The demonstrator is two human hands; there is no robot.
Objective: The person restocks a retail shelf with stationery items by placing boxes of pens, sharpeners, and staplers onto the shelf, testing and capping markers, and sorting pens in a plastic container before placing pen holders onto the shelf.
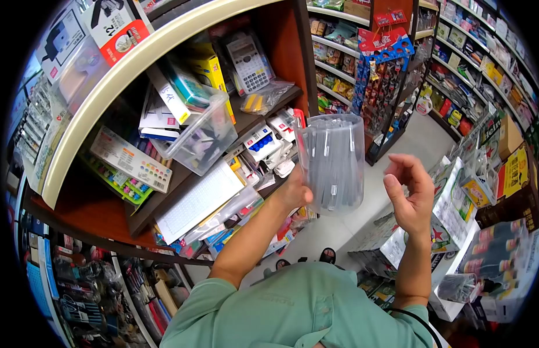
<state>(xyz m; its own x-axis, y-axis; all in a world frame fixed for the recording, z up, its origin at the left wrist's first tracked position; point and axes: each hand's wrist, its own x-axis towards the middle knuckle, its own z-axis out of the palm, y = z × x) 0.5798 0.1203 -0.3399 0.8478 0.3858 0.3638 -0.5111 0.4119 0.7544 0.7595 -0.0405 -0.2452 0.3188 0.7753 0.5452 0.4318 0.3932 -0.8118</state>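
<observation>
My left hand [294, 190] grips the side of a clear plastic tub [360, 165] in front of my chest. Inside it stands a packed bunch of long, slim grey pieces [332, 159], perhaps pens in clear sleeves; I cannot make out their exact kind. To the right of the tub, apart from it, my right hand [412, 194] is raised with its fingers bent and spread, holding nothing.
A wooden shelf at left bears a clear bin [207, 136] of mixed stationery, a calculator [249, 62] and a long white box [132, 159]. Stacked cartons [449, 206] and bottles [492, 258] stand at right. Stocked racks [333, 55] line the aisle behind.
</observation>
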